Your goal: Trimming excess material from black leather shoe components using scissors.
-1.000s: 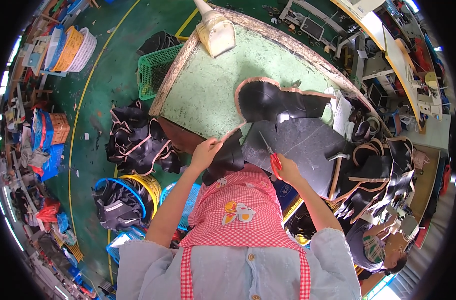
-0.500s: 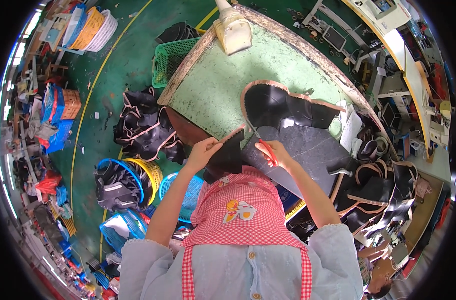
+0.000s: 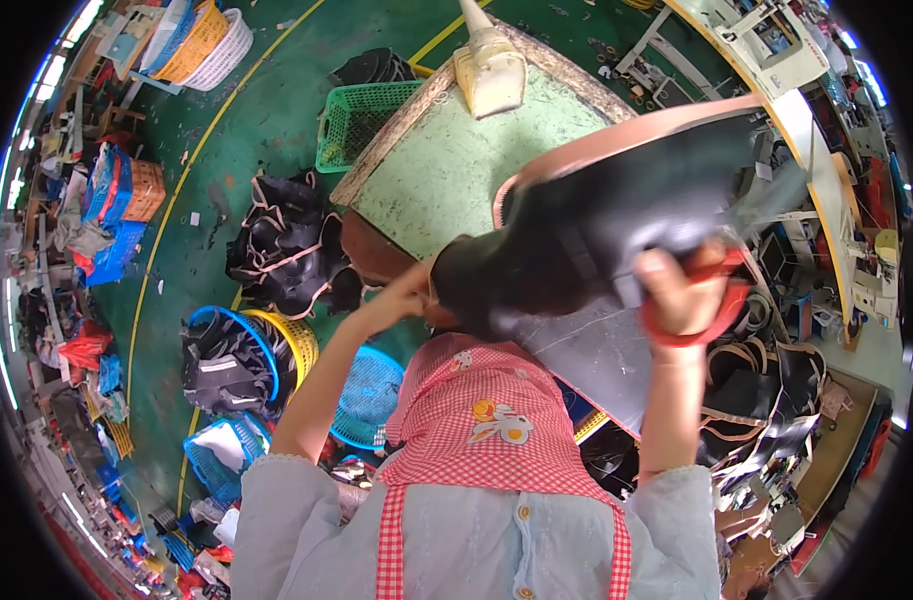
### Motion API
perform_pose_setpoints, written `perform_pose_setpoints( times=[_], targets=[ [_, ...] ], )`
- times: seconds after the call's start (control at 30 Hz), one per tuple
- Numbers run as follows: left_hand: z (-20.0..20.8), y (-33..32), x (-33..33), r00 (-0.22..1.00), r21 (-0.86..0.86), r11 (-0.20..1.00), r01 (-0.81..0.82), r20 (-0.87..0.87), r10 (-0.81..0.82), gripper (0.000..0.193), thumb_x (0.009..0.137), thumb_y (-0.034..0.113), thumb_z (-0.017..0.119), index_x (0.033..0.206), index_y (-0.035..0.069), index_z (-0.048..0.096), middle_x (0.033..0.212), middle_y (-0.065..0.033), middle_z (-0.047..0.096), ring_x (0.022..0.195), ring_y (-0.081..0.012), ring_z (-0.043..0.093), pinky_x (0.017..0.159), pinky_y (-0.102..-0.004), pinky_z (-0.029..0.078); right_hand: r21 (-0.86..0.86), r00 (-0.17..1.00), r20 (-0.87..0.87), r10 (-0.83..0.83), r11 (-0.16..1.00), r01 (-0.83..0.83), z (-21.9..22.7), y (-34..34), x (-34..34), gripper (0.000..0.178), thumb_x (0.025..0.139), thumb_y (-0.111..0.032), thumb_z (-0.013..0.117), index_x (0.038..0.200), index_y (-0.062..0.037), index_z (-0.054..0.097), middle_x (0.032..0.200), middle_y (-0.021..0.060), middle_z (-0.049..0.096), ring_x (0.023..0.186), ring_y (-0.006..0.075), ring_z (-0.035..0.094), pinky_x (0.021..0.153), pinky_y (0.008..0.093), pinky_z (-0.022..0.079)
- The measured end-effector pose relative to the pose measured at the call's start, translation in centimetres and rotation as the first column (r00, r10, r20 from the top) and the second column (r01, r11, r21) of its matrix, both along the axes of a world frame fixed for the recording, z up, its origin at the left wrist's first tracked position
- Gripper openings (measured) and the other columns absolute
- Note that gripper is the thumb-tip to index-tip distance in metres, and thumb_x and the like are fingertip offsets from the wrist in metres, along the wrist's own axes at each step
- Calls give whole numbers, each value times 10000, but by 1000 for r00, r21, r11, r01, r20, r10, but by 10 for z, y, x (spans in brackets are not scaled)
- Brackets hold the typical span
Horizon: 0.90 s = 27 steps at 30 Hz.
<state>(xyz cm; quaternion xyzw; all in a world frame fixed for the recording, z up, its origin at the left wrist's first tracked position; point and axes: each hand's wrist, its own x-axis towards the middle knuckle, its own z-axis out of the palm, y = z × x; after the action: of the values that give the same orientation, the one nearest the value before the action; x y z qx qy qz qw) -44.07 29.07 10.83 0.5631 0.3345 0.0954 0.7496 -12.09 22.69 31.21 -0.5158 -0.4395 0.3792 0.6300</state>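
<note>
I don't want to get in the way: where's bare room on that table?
Green tabletop shows bare between the cream block, left wooden rim and big black piece; dark slab too, between apron and right forearm. Crowded: the right, heaped with black pieces.

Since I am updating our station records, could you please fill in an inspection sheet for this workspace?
Surface: green worktable, scuffed, with worn edges; a dark slab lies on its near part.
Job's things: large black piece with tan edging, lifted above the table; red-handled scissors.
Clutter: heap of black pieces left of the table; another trimmed pile at right.
Grips: left grip holds the black piece's left end; right grip holds the scissors, motion-blurred.
Cables: nothing seen.
Surroundings: green basket beyond the heap; blue basket nearer; sewing machine upper right.
</note>
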Motion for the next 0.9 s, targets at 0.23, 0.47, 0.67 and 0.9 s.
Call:
perform_pose_setpoints(
  times=[0.23, 0.47, 0.67, 0.9],
  targets=[
    [58, 6, 37, 908, -211, 941, 263, -276, -315, 593, 807, 166, 692, 1327, 75, 422, 1171, -44, 551, 947, -109, 537, 799, -257, 432, 213, 835, 221, -504, 861, 463, 43, -42, 108, 364, 751, -11, 658, 1095, 7, 539, 1035, 98, 588, 957, 201, 560, 927, 340, 412],
    [121, 7, 56, 968, -359, 911, 203, 213, -132, 550, 892, 344, 510, 1311, 3, 406, 1156, -73, 546, 1079, -134, 506, 1041, -320, 324, 149, 676, -96, -730, 661, 735, 43, -116, 236, 273, 796, -170, 675, 1024, -31, 614, 1064, 93, 618, 1001, 201, 573, 902, 360, 434],
    [181, 20, 99, 990, 548, 824, 140, -62, -127, 78, 807, 75, 631, 797, 7, 592, 636, -37, 492, 613, -165, 484, 609, -304, 388, 53, 730, -39, -683, 728, 684, 8, -141, 298, 211, 838, -200, 648, 990, -57, 616, 1060, 71, 615, 948, 176, 595, 860, 343, 479],
    [-6, 7, 154, 925, 495, 868, 29, -342, 164, 331, 892, 314, 554, 847, -13, 573, 686, -136, 538, 610, -197, 485, 579, -330, 397, -497, 796, -413, -443, 842, 210, -223, -161, 222, 280, 952, -325, 471, 848, -77, 551, 604, -33, 391, 510, 106, 425, 448, 257, 347]
  ],
)
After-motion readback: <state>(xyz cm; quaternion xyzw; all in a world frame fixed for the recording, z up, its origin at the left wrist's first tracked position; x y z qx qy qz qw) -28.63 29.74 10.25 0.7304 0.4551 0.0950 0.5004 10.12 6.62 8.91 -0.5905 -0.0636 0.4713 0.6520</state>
